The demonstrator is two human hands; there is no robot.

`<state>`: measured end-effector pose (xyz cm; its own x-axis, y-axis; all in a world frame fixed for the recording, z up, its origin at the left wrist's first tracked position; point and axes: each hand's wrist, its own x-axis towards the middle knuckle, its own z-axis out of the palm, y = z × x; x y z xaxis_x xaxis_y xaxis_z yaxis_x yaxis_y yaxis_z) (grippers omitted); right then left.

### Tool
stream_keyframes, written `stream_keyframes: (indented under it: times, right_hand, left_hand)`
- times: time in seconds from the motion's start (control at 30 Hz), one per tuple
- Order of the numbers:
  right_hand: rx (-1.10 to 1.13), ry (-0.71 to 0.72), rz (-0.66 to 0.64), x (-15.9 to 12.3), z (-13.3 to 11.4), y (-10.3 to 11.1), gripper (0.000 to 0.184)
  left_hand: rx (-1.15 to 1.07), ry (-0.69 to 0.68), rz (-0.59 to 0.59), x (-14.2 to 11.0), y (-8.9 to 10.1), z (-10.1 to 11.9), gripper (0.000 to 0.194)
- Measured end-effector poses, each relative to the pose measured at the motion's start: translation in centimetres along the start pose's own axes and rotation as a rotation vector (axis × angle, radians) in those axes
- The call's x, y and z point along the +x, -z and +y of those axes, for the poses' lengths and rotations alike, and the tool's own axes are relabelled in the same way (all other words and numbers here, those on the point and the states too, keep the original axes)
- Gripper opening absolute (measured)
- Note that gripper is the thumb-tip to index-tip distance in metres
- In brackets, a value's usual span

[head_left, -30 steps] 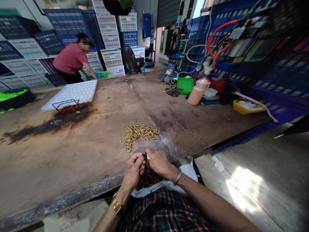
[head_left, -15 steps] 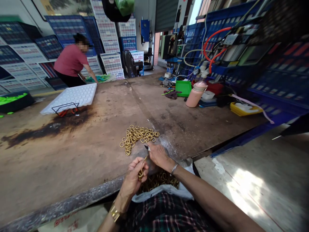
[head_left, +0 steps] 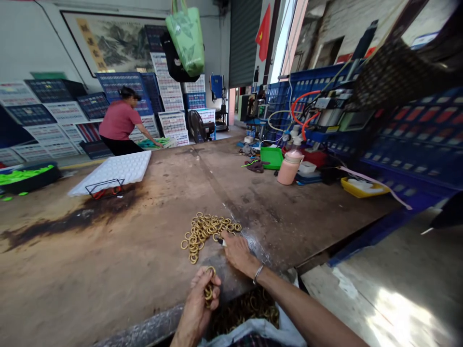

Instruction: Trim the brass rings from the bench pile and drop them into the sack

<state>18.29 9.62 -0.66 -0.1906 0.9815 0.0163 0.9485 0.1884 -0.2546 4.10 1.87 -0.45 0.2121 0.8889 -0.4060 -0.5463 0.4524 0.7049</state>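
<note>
The counter [head_left: 108, 270] extends around the golden ring heap [head_left: 208, 227], with a pale sack [head_left: 261, 326] on the heap's near side. Also nearer than the heap, the left hand's [head_left: 200, 294] fingers clasp several rings [head_left: 209, 292]; at its near right edge, the right hand's [head_left: 237, 253] fingers grip a dark-tipped tool [head_left: 221, 242].

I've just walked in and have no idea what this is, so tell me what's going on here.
Someone at the worktable is handling gold-coloured rings. The left hand holds a few rings; the right hand, gripping a small dark-tipped tool, is at the near edge of a loose ring pile. More rings sit in an open pale bag at the table's near edge. Beyond the table, another person in a red top leans forward.
</note>
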Motion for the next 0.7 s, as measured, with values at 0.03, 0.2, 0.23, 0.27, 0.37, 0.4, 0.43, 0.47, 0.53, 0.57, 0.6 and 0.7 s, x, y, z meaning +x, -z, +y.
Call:
stream_keyframes:
  times: [0.03,0.2,0.23,0.27,0.37,0.4,0.43,0.47,0.53,0.57,0.6,0.7]
  right_hand:
    - [0.031,0.018,0.023,-0.2,0.1,0.0,0.025]
    - [0.169,0.045,0.139,-0.7,0.6,-0.1,0.027]
    - [0.201,0.051,0.152,-0.7,0.7,-0.3,0.025]
    - [0.234,0.059,0.159,-0.8,0.7,-0.4,0.023]
    - [0.315,0.052,0.142,-0.9,0.6,-0.6,0.019]
    - [0.333,0.033,0.128,-1.0,0.6,-0.6,0.018]
    - [0.350,0.008,0.114,-1.1,0.5,-0.5,0.017]
    - [0.372,-0.018,0.103,-1.2,0.4,-0.5,0.016]
    - [0.442,-0.059,0.093,-1.2,0.2,-0.2,0.016]
    - [0.489,-0.070,0.095,-1.3,0.1,-0.1,0.016]
    - [0.542,-0.080,0.104,-1.3,0.1,0.0,0.016]
    - [0.713,-0.140,0.118,-1.5,-0.1,0.2,0.014]
  left_hand:
    - [-0.006,0.004,-0.003,0.1,0.0,0.0,0.030]
    - [-0.066,0.036,0.019,0.4,0.2,0.0,0.035]
    - [-0.076,0.036,0.027,0.4,0.2,-0.1,0.036]
    - [-0.084,0.034,0.032,0.4,0.2,-0.1,0.037]
    - [-0.101,0.023,0.034,0.4,0.1,-0.1,0.036]
    - [-0.109,0.024,0.037,0.5,0.1,0.0,0.036]
    - [-0.120,0.027,0.043,0.5,0.1,0.0,0.036]
    - [-0.131,0.031,0.050,0.5,0.1,0.1,0.036]
    - [-0.154,0.043,0.064,0.5,0.1,0.3,0.034]
    - [-0.168,0.050,0.069,0.4,0.1,0.5,0.032]
    - [-0.184,0.061,0.068,0.4,0.1,0.6,0.030]
    - [-0.251,0.115,0.025,0.3,0.2,1.1,0.021]
